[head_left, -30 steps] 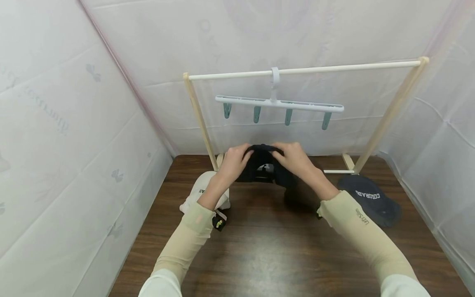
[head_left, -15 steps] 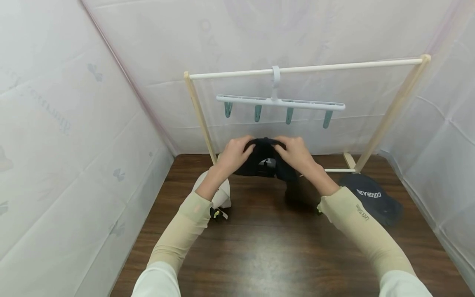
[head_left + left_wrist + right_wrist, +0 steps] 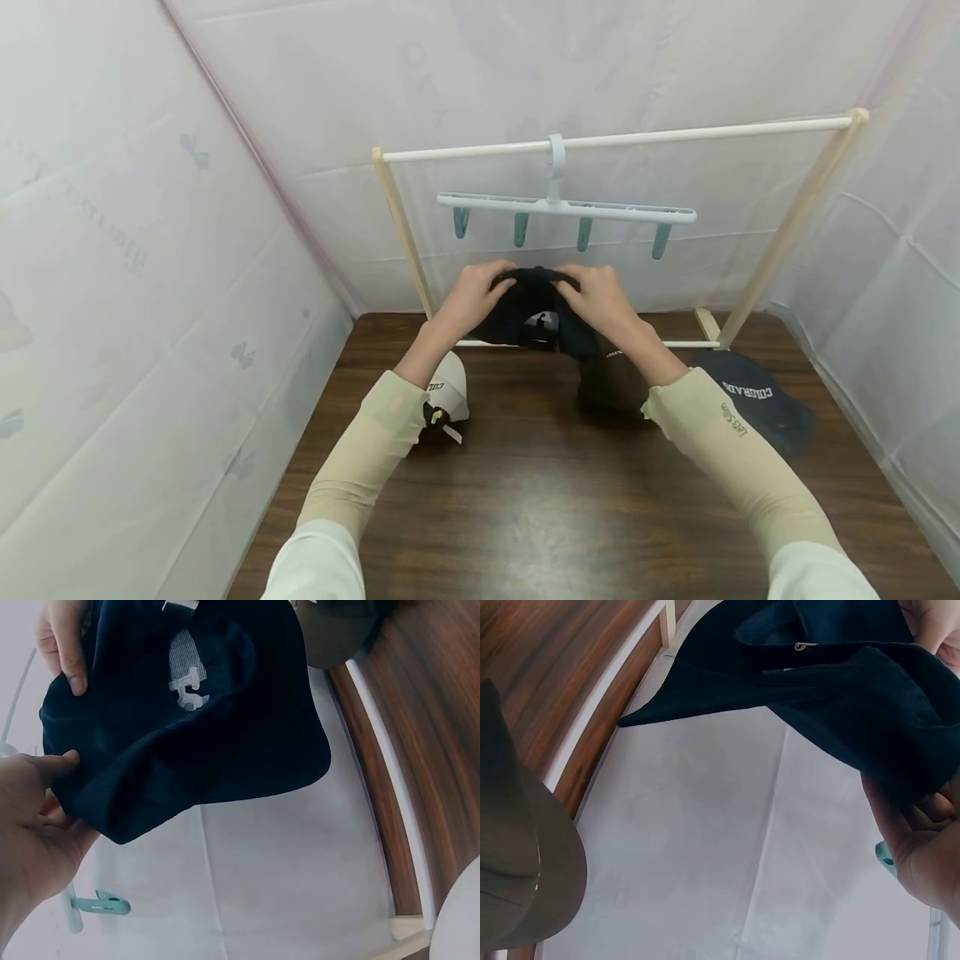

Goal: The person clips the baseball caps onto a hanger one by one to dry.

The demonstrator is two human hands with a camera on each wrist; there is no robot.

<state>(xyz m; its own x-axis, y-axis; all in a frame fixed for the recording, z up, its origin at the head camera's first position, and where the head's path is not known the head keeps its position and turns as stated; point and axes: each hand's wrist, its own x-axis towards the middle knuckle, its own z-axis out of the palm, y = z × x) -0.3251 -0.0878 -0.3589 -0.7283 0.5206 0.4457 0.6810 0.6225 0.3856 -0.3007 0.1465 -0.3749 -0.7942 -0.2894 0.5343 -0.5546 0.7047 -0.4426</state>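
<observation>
A dark navy baseball cap (image 3: 513,312) hangs between both hands, its crown uppermost and its opening toward the head camera. My left hand (image 3: 471,298) pinches the left of the crown, thumb on the near side. At the crown's right my right hand (image 3: 602,302) pinches it the same way. In the left wrist view the cap's bill (image 3: 289,750) points away from the hands. Just above the cap is a pale hanger (image 3: 622,213) with several green clips; the two middle clips, such as the green clip (image 3: 520,229), are nearest the cap and apart from it.
The hanger hooks over the white rail (image 3: 712,134) of a wooden-sided rack. On the brown table (image 3: 525,492) lie a white cap (image 3: 450,385) at left, a dark brown cap (image 3: 607,387) partly behind the right forearm, and a dark grey cap (image 3: 750,404) at right. White sheeting (image 3: 187,292) encloses the space.
Both hands have raised the navy cap toward the hanger, keeping their grip on its crown. The hanger and the caps on the table stay where they were.
</observation>
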